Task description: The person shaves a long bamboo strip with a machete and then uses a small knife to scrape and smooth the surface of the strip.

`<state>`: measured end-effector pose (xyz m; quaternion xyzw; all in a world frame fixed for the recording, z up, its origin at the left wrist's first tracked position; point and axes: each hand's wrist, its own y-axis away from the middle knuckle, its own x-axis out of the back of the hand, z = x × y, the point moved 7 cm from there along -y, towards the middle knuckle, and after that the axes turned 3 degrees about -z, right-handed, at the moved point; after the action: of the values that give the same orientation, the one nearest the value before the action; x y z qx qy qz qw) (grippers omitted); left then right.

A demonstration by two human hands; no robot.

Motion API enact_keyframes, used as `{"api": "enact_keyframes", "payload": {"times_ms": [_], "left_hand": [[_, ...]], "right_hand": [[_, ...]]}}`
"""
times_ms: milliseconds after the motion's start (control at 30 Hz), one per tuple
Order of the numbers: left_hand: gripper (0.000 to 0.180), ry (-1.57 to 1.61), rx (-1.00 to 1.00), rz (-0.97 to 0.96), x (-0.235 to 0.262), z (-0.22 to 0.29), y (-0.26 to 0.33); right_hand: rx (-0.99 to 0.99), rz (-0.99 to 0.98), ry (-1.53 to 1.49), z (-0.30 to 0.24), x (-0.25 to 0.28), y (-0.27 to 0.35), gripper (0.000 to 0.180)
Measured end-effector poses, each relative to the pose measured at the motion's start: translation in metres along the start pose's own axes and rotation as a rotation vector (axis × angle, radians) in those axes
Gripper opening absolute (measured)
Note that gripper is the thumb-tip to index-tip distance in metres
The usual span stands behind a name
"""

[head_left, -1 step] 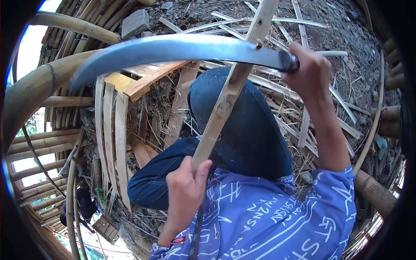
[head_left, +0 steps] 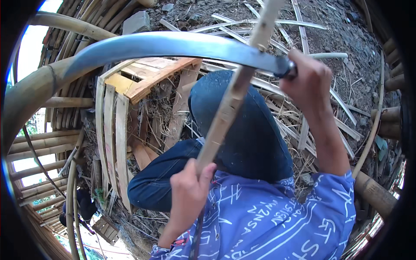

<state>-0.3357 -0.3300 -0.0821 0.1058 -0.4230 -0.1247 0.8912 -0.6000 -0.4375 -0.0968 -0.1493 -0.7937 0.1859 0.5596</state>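
A long pale bamboo strip [head_left: 227, 106] slants up and to the right across my raised knee. My left hand [head_left: 187, 193] is closed around its near end, thumb lying along it. My right hand [head_left: 308, 82] grips the dark handle of a machete [head_left: 160, 44], most of that handle hidden by my fingers. The wide, curved blade stretches leftward across the strip, its tip over a thick bamboo pole. Close to the handle, the blade meets or overlaps the strip; I cannot tell how deep any cut is.
Left of my knees stands a slatted wooden crate [head_left: 122, 147]. Split strips [head_left: 303, 32] and shavings litter the ground ahead and to the right. A grey block [head_left: 136, 22] lies at the far left. A thick bamboo pole [head_left: 30, 95] and bamboo railings [head_left: 47, 145] line the left side.
The strip's far part has shifted slightly right, and my left hand has moved a little right with it. The machete blade has moved slightly, its tip a bit higher and further left.
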Motion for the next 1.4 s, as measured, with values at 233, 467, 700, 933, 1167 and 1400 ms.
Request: {"api": "enact_keyframes", "payload": {"times_ms": [233, 467, 700, 933, 1167, 1400], "left_hand": [[0.034, -0.003, 0.017, 0.044, 0.009, 0.002, -0.005], [0.041, 0.01, -0.004, 0.045, 0.008, 0.0, 0.0], [0.05, 0.04, 0.023, 0.044, 0.006, -0.013, 0.001], [0.051, -0.015, -0.043, 0.065, 0.014, -0.013, -0.001], [0.04, 0.021, -0.025, 0.033, 0.011, -0.011, -0.008], [0.04, 0.043, -0.024, 0.043, 0.017, -0.011, -0.013]], "right_hand": [[0.076, 0.027, 0.108, 0.022, -0.007, -0.018, 0.024], [-0.139, 0.038, 0.2, 0.092, 0.003, 0.011, 0.018], [-0.286, 0.033, 0.226, 0.148, -0.001, 0.031, 0.023], [-0.354, 0.001, 0.273, 0.172, -0.001, 0.042, 0.029], [-0.351, 0.029, 0.184, 0.134, 0.004, 0.037, 0.01], [-0.092, -0.015, -0.095, 0.054, 0.009, 0.022, 0.015]]}}
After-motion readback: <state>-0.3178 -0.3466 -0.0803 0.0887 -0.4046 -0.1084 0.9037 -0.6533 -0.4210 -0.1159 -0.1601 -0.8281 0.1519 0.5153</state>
